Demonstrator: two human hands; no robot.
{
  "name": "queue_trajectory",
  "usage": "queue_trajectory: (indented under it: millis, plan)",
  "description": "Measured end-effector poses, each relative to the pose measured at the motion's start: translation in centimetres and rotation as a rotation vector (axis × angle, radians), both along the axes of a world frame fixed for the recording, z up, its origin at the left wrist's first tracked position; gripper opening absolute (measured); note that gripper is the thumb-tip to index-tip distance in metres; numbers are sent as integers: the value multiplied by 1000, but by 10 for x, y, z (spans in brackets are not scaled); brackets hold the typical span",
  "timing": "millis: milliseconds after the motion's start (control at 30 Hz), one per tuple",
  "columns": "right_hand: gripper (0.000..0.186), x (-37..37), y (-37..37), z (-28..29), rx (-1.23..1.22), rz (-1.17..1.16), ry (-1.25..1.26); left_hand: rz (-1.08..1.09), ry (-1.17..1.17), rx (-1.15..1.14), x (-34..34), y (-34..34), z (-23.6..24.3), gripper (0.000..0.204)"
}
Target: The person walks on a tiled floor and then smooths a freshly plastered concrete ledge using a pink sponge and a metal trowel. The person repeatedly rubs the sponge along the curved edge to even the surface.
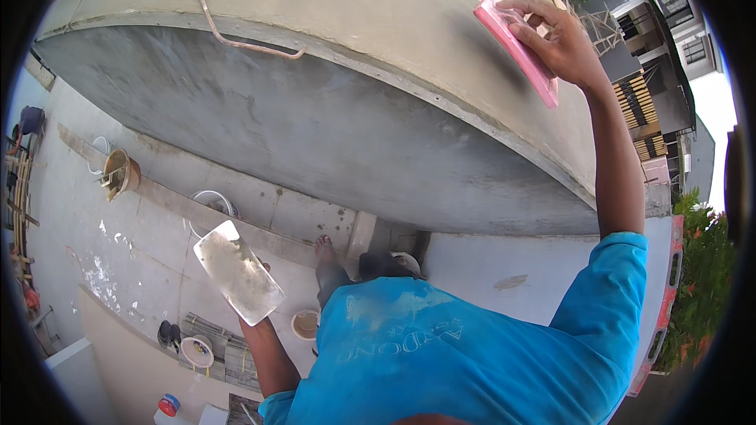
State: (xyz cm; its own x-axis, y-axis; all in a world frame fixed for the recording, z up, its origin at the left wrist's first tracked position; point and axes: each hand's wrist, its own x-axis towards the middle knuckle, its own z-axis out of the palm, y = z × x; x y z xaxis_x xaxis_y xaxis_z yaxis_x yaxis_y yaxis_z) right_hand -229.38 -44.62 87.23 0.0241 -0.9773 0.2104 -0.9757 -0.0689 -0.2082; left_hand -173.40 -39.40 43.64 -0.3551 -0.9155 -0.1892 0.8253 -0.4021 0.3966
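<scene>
My right hand (555, 35) grips a pink plastering float (520, 53), its fingers wrapped round the back. The float's flat side is at the grey plastered surface (409, 24) on the right, tilted along it; whether it fully touches, I cannot tell. Low on the left, my left hand (261, 332) is closed on a white rectangular plastering float (240, 274), smeared with grey plaster on its upturned face. That float covers most of the hand and its fingers. Both floats are well apart.
A bent rod (209, 12) lies over the edge of the plastered surface. Below, a brown bucket (122, 173), a white bucket (213, 203) and a round tub (305, 324) stand on the floor. A red spirit level (665, 299) runs along the right side.
</scene>
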Motion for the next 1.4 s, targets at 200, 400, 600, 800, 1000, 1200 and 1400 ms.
queue_trajectory:
  millis: [200, 400, 600, 800, 1000, 1200, 1400]
  plan:
    - [30, 90, -166, -25, -166, 360, -85, -129, 57, -76, -71, -51, 41, 90]
    - [29, 110, -92, -26, -6, 390, 104, -123, -37, 23, -74, -52, 53, 94]
    - [34, 15, 84, -8, 124, -1, 151, 103, -260, -103, -79, -52, 51, 91]
    - [37, 73, 113, 28, -228, -27, 84, 75, -65, -188, -84, -52, 52, 100]
    - [31, 155, 118, -42, -260, 254, -255, -166, 457, -122, -164, -34, 94, 83]
    - [36, 173, 121, -84, -176, 141, -350, -280, 568, -36, -210, -12, 132, 71]
    - [35, 157, 128, -96, -200, 182, -169, -274, 432, -48, -225, 9, 148, 69]
